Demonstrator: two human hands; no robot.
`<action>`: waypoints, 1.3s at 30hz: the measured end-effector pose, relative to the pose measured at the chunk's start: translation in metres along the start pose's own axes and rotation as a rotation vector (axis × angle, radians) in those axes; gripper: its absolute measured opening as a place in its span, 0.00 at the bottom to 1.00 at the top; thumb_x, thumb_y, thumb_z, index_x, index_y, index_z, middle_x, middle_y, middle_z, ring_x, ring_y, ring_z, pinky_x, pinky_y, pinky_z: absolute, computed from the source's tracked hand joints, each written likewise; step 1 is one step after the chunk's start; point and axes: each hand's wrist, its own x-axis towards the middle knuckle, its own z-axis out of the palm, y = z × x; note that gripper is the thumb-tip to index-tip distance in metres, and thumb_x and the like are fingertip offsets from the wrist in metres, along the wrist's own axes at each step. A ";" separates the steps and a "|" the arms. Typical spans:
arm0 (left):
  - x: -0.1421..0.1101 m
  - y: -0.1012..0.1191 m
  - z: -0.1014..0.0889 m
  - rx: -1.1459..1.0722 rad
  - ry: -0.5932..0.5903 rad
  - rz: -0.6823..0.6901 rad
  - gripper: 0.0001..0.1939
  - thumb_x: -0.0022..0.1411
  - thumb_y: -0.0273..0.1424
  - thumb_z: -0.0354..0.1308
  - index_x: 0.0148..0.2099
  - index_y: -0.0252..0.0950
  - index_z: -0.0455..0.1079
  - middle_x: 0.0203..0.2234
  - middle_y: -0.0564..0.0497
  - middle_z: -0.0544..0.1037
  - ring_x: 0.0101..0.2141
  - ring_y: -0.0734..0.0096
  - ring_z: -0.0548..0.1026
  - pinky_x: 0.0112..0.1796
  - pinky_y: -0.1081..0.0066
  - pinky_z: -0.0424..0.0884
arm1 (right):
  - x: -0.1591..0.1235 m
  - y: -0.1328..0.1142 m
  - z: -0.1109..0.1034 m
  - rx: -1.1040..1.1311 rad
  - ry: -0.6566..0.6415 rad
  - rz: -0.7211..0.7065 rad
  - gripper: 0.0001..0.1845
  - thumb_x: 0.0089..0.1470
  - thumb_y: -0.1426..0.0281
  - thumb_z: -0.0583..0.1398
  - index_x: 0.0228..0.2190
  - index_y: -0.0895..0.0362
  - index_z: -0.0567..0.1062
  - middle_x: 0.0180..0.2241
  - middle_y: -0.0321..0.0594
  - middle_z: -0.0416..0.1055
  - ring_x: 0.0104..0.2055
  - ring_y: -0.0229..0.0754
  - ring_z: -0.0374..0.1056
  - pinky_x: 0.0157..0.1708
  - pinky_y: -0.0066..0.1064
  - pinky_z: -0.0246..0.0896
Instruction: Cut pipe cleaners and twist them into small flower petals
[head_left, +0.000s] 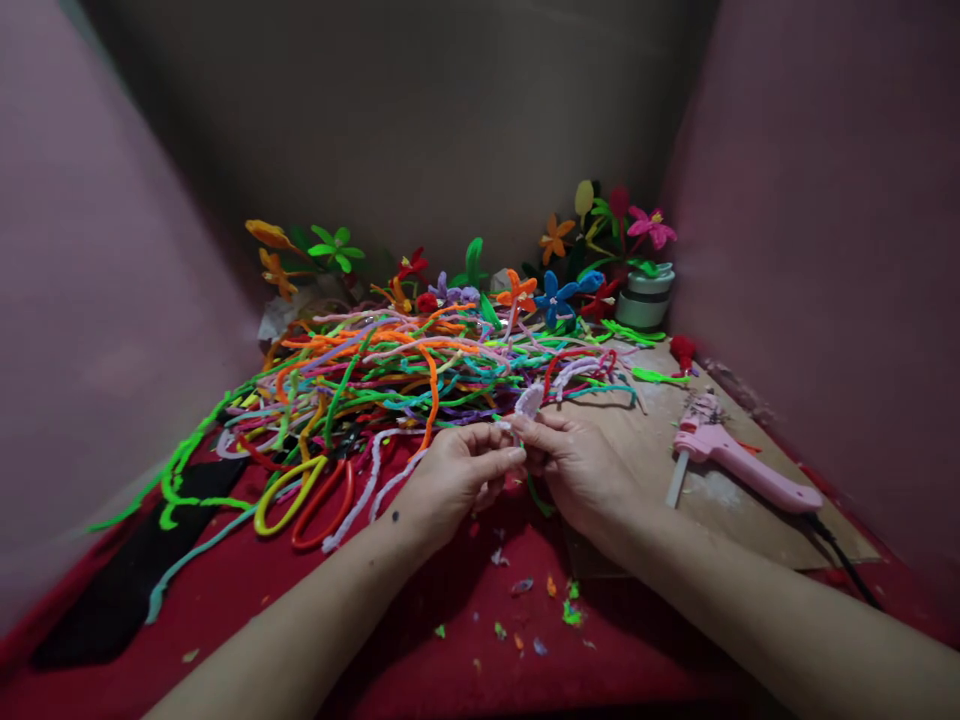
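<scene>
My left hand [457, 475] and my right hand [574, 460] meet at the middle of the red surface, fingers pinched together on a small pale pink pipe cleaner loop [529, 400] that sticks up between them. A green strand [537, 498] hangs down below the hands. Just behind them lies a big tangled pile of pipe cleaners [390, 375] in many colours.
A pink glue gun [739, 465] with a black cord lies on a brown board [645, 420] at the right. Finished pipe-cleaner flowers [559, 290] and a white pot [645, 295] stand along the back wall. Yellow and red scissors handles [300, 495] lie left. Small scraps [525, 610] litter the red cloth.
</scene>
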 end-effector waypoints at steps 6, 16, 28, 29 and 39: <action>-0.001 -0.003 -0.005 -0.078 -0.071 -0.018 0.10 0.50 0.33 0.60 0.27 0.32 0.64 0.16 0.58 0.64 0.14 0.86 0.54 0.16 0.78 0.47 | 0.000 -0.002 -0.006 -0.113 -0.011 -0.020 0.09 0.39 0.68 0.65 0.22 0.61 0.72 0.18 0.32 0.64 0.19 0.29 0.55 0.20 0.23 0.50; -0.002 -0.001 -0.006 -0.097 -0.115 -0.140 0.11 0.51 0.35 0.60 0.31 0.35 0.62 0.15 0.59 0.64 0.12 0.86 0.52 0.14 0.81 0.47 | -0.002 -0.003 -0.003 -0.150 0.027 0.010 0.09 0.38 0.68 0.65 0.20 0.61 0.71 0.17 0.33 0.65 0.19 0.32 0.59 0.20 0.26 0.54; -0.007 0.001 -0.006 0.573 0.037 0.203 0.12 0.57 0.34 0.51 0.24 0.34 0.64 0.15 0.56 0.65 0.18 0.79 0.61 0.21 0.77 0.57 | 0.002 -0.006 -0.007 -0.106 0.065 0.012 0.10 0.37 0.68 0.64 0.21 0.60 0.69 0.18 0.31 0.62 0.20 0.30 0.54 0.21 0.25 0.49; -0.008 0.001 -0.006 0.598 0.012 0.198 0.13 0.58 0.35 0.50 0.23 0.34 0.64 0.14 0.56 0.65 0.17 0.79 0.61 0.21 0.77 0.57 | 0.002 -0.006 -0.007 -0.113 0.062 0.018 0.10 0.37 0.68 0.64 0.21 0.60 0.69 0.18 0.31 0.62 0.20 0.30 0.54 0.22 0.25 0.49; -0.002 0.009 -0.007 0.294 0.194 0.237 0.09 0.52 0.34 0.57 0.33 0.34 0.66 0.24 0.55 0.70 0.25 0.77 0.66 0.26 0.77 0.63 | 0.001 -0.003 -0.008 -0.183 -0.027 0.042 0.09 0.39 0.69 0.63 0.17 0.60 0.68 0.15 0.31 0.60 0.18 0.31 0.54 0.19 0.26 0.46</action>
